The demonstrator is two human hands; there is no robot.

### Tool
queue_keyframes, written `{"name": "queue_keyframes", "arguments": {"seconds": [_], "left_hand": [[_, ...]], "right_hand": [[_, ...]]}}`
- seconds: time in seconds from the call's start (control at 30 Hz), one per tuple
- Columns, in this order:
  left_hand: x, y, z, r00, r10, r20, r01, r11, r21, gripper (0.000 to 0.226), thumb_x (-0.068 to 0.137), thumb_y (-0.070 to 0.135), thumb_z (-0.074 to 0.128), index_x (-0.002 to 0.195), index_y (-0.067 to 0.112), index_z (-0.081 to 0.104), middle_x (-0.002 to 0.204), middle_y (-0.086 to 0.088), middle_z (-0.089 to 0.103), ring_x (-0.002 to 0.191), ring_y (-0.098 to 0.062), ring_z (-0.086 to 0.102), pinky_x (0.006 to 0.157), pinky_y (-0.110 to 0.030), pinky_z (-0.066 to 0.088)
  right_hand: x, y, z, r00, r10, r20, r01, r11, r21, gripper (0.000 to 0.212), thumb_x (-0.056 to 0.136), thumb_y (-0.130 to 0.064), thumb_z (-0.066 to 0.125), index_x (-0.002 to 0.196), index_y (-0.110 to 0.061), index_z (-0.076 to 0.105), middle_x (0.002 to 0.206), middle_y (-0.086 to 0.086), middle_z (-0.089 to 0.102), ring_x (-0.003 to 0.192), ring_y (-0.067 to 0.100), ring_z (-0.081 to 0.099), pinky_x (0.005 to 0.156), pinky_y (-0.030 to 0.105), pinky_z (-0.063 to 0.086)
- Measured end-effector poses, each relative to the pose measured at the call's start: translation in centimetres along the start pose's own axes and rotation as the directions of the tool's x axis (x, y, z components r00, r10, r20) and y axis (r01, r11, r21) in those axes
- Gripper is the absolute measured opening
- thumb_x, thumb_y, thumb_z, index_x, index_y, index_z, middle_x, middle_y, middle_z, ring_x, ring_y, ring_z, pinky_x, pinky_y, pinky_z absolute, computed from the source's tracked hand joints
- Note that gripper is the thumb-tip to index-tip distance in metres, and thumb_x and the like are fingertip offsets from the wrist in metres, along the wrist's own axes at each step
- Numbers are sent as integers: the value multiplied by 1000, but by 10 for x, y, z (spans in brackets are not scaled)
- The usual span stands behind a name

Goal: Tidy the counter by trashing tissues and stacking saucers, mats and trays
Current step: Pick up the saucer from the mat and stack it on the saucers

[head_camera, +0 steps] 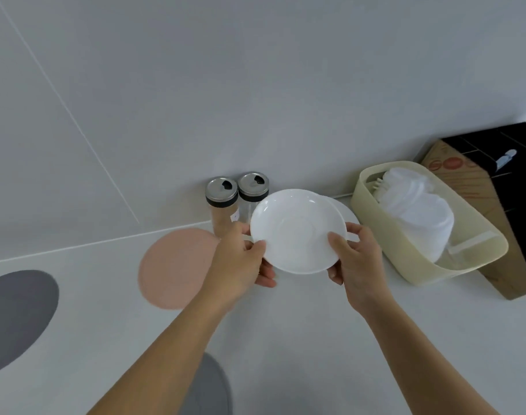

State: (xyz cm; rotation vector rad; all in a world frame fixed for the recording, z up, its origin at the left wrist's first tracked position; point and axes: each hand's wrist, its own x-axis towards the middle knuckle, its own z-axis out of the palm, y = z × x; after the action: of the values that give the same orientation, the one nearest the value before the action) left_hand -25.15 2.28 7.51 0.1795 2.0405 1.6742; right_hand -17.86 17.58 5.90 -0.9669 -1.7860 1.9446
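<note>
On the pale bench (285,339), past grey mat (16,319) and pink mat (171,268), the left hand (240,265) and right hand (357,265) both grip a white saucer (294,232) by its rim, held above a second saucer (347,214), seemingly to stack it.

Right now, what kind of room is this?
Probably a kitchen or café counter. Two shaker jars stand against the wall, both hands hold a white saucer above another, and round mats lie on the counter.
</note>
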Motion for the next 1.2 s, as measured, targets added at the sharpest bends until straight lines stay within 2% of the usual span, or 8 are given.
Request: {"name": "queue_keyframes", "arguments": {"seconds": [0.2,0.33,0.53,0.6,0.73,0.93,1.1,1.2], "left_hand": [[51,-10,42,999,-33,11,32,997,65,19,89,0,38,107,-3,45,69,-17,57,43,-16,57,43,-29,53],[73,-17,58,997,-77,-20,79,992,95,14,89,0,38,103,-2,42,65,-16,57,40,-18,56,40,-28,53],[88,-22,64,997,-67,-45,76,971,227,10,89,2,39,99,3,40,66,-14,59,43,-23,57,50,-35,57],[90,-22,65,998,-45,-45,56,951,304,15,86,2,40,100,1,41,66,-16,61,43,-27,57,54,-40,58],[93,-21,66,997,-38,-64,61,915,400,22,86,5,44,107,2,41,91,-22,64,38,-25,54,40,-31,48],[91,-21,70,993,-17,-120,66,907,416,29,84,2,43,109,11,33,92,-21,62,49,-31,56,38,-31,47],[89,-23,69,995,24,-97,28,870,493,28,83,11,45,109,18,35,93,-16,64,74,-38,64,66,-47,57],[83,-18,66,996,32,-88,24,824,566,36,86,28,50,117,16,38,100,-9,64,84,-33,64,75,-42,53]], "right_hand": [[55,4,-21,992,8,-123,-53,928,-369,20,88,-13,43,101,0,52,66,5,49,48,16,41,39,22,32],[76,11,-26,990,20,-143,-95,839,-536,21,88,-15,41,94,1,52,89,19,61,65,26,52,50,26,35],[78,11,-23,986,6,-165,-111,761,-639,28,94,-17,43,114,1,36,112,22,54,104,42,53,87,46,45],[78,10,-21,987,-3,-162,-111,713,-692,29,94,-16,42,117,1,34,117,23,53,106,42,52,88,45,44],[81,10,-19,991,-1,-132,-107,577,-810,36,95,-18,39,126,-1,34,121,21,53,108,40,51,86,41,42],[83,11,-22,996,-48,-78,-46,475,-879,19,94,-21,37,106,-10,47,106,14,58,84,30,47,71,33,38],[84,12,-28,998,-51,-40,-13,456,-890,18,93,-24,39,102,-13,50,103,10,60,87,31,52,72,33,40],[80,6,-31,996,-81,-29,8,433,-901,20,92,-26,41,104,-13,51,104,10,60,90,31,54,74,35,42]]}}
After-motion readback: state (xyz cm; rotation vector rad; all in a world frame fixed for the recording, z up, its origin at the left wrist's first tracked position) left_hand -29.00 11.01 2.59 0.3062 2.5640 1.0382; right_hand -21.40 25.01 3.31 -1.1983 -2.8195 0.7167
